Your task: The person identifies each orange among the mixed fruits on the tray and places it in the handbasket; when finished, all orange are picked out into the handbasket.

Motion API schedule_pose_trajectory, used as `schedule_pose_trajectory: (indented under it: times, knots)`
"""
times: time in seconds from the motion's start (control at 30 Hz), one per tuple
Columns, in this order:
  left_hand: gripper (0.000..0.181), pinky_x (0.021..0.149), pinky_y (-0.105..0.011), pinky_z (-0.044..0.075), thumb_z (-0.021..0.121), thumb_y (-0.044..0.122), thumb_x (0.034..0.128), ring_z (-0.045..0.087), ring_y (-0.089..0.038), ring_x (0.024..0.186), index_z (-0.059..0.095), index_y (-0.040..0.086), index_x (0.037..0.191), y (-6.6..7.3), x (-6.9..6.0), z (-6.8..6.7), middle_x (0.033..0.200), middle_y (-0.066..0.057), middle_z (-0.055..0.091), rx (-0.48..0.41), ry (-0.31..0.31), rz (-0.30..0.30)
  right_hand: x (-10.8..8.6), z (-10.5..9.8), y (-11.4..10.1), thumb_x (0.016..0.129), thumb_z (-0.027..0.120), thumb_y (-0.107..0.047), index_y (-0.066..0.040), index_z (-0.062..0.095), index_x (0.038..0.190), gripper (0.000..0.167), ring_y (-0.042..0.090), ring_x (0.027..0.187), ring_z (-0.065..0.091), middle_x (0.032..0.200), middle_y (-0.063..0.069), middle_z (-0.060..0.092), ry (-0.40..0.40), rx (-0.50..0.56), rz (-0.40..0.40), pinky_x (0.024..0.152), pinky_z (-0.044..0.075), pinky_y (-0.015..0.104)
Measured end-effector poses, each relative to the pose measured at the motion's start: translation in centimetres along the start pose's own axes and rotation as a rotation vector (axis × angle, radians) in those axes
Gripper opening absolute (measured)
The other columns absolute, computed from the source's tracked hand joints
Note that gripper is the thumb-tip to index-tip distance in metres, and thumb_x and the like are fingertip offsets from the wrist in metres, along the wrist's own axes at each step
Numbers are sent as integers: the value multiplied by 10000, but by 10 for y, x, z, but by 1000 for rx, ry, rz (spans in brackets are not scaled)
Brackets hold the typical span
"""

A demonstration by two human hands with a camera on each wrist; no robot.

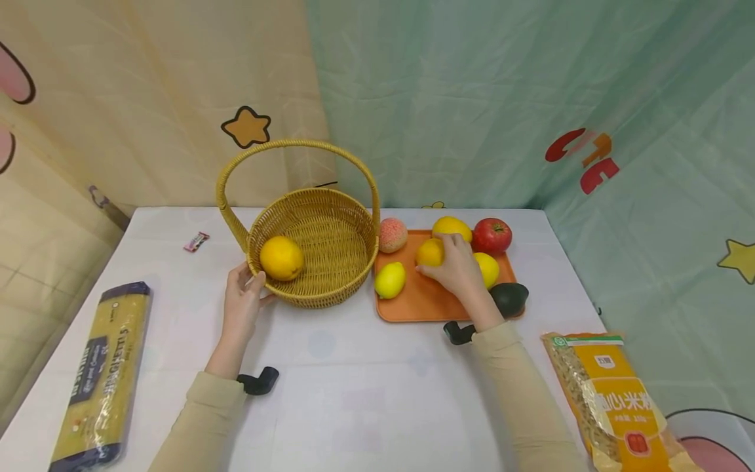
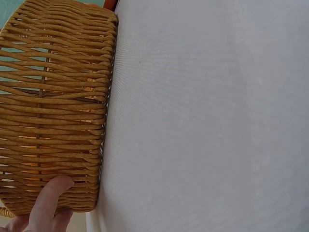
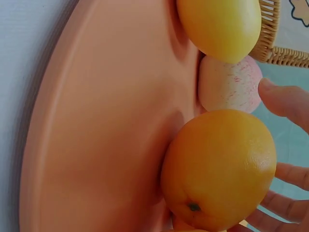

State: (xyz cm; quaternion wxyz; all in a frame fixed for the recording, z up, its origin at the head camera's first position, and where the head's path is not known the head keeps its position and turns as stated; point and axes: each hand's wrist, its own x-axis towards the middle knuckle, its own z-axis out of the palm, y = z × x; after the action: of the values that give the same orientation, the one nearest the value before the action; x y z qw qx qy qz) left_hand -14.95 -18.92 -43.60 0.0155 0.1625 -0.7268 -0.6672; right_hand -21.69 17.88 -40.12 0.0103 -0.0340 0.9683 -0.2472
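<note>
A wicker basket (image 1: 318,298) with a tall handle stands at the back, an orange (image 1: 282,258) lying in its left part. My left hand (image 1: 243,298) holds the basket's left side, the thumb (image 2: 50,195) pressed on the outer wicker wall. Over the orange tray (image 1: 413,308), my right hand (image 1: 460,269) reaches round another orange (image 3: 219,169). Its fingers (image 3: 285,205) are spread behind that fruit, and the thumb (image 3: 285,99) stands apart from it. A lemon (image 1: 390,280) and a peach (image 1: 392,235) are to the left of this hand.
Around the tray's right part are a yellow fruit (image 1: 451,227), a red apple (image 1: 492,236), another lemon (image 1: 487,269) and an avocado (image 1: 510,299). A spaghetti pack (image 1: 106,373) lies at the left, a small candy (image 1: 196,242) behind it. An orange-and-clear food bag (image 1: 619,400) lies front right.
</note>
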Motion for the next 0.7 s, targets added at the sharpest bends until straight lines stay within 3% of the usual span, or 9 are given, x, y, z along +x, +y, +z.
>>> schedule_pose_trajectory:
  times: [0.37, 0.57, 0.7]
  knots:
    - [568, 1031, -405, 519, 390, 221, 1061, 358, -294, 1435, 145, 69, 1550, 0, 1, 0, 1623, -129, 190, 15, 1, 8, 3, 13, 0, 789, 833, -319, 29, 373, 1408, 846, 401, 1214, 400, 1327, 250, 400, 30, -148, 27, 1055, 477, 518]
    - [560, 992, -345, 550, 392, 205, 1059, 362, -298, 1433, 155, 64, 1546, 1, 1, 1, 1617, -141, 202, 13, 6, 5, 5, 18, 0, 764, 845, -253, 56, 393, 1367, 814, 404, 1168, 413, 1265, 255, 422, 72, -152, -8, 1035, 479, 505]
    - [557, 985, -352, 556, 392, 204, 1057, 376, -306, 1424, 162, 53, 1541, 1, 1, 1, 1612, -157, 213, 27, 12, 7, 3, 17, -2, 765, 835, -240, 54, 392, 1367, 803, 394, 1166, 411, 1266, 248, 424, 73, -102, -17, 1053, 468, 497]
